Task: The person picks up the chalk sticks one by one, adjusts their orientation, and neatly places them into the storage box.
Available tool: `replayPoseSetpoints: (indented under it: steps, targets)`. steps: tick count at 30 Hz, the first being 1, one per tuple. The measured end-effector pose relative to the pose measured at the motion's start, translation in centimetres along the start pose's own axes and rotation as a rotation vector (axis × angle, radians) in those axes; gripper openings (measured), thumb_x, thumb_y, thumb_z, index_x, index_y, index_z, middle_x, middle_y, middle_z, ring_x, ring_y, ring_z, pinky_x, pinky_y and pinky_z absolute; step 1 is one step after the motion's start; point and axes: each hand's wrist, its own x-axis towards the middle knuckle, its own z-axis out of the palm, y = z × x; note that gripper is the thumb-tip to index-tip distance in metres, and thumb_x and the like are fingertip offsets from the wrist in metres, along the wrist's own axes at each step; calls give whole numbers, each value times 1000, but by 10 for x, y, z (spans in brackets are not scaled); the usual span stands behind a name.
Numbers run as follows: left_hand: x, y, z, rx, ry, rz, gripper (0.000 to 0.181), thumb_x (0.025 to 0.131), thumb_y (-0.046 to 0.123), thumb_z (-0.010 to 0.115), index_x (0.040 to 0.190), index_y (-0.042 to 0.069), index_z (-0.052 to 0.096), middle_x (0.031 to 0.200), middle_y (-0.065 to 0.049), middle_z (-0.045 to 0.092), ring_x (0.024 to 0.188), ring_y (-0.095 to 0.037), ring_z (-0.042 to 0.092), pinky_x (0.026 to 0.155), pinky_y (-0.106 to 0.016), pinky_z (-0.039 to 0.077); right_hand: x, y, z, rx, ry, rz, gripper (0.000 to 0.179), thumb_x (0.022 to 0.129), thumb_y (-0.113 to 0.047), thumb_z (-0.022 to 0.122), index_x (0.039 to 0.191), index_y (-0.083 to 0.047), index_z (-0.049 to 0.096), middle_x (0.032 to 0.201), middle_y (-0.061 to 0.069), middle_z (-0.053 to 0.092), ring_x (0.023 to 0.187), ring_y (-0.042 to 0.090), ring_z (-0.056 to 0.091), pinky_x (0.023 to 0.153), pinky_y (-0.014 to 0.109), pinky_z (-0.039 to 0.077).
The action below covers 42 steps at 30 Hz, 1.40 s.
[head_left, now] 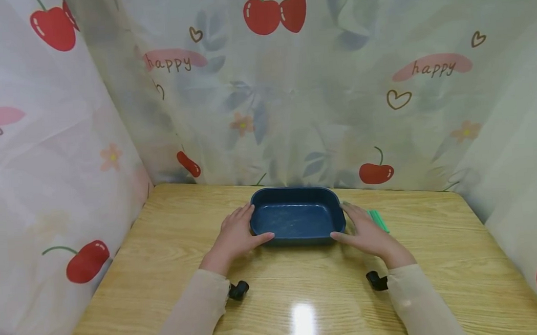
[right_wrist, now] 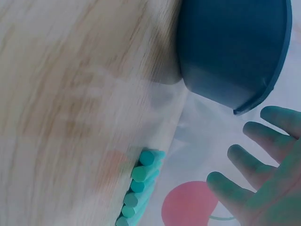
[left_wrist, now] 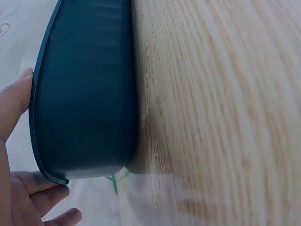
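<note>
A dark blue rectangular plastic bin (head_left: 299, 242) with rounded corners stands upright on the table. Its inside shows nothing but a shiny floor. My left hand (head_left: 238, 233) holds its left end, thumb at the front rim and fingertips against the end wall, under the lip in the left wrist view. Around the right end spreads my right hand (head_left: 364, 232), its thumb near the front corner. In the right wrist view its fingers (right_wrist: 249, 160) are straight, splayed, tinted green and apart from the bin. Beside that hand lies a row of green chalk-like sticks (head_left: 378, 220).
The wooden table (head_left: 281, 295) ends at a back edge close behind the bin. Cherry-printed cloth (head_left: 292, 109) hangs behind the table and along both sides. Small black devices (head_left: 239, 290) sit at both wrists.
</note>
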Motion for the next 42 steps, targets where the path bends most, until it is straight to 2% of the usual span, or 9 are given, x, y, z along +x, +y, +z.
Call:
replayPoseSetpoints:
  steps: [16, 21, 29, 36, 42]
  targets:
    - [0, 0, 0, 3, 2, 1, 106, 83, 70, 66, 159, 8, 27, 164, -9, 25, 151, -33, 21, 121, -54, 14, -20, 2, -11, 27, 47, -27, 90, 95, -55, 62, 158, -3, 24, 161, 26, 21, 146, 50, 18, 111, 69, 23]
    - [0, 0, 0, 7, 9, 4, 106, 83, 71, 66, 159, 8, 27, 164, -10, 26, 150, -33, 22, 120, -55, 15, -25, 5, -18, 24, 78, -13, 86, 96, -50, 63, 157, -3, 26, 160, 27, 24, 144, 50, 24, 109, 70, 26]
    - [0, 0, 1, -7, 9, -6, 107, 82, 71, 66, 159, 9, 28, 164, -10, 26, 150, -32, 22, 121, -54, 14, -31, 14, -24, 42, 101, 20, 84, 97, -54, 58, 157, -3, 27, 159, 27, 26, 142, 49, 29, 108, 68, 29]
    - [1, -1, 2, -5, 15, -5, 107, 82, 72, 66, 158, 8, 28, 164, -10, 27, 150, -32, 22, 120, -55, 14, -36, 20, -32, 50, 145, 36, 77, 100, -45, 59, 155, 0, 30, 157, 30, 28, 141, 53, 28, 108, 70, 26]
    - [0, 1, 2, -9, 16, -7, 105, 82, 69, 68, 158, 8, 28, 163, -11, 27, 150, -32, 22, 120, -56, 14, -39, 26, -41, 86, 164, 54, 73, 102, -42, 56, 154, 3, 30, 155, 32, 29, 139, 54, 30, 105, 69, 32]
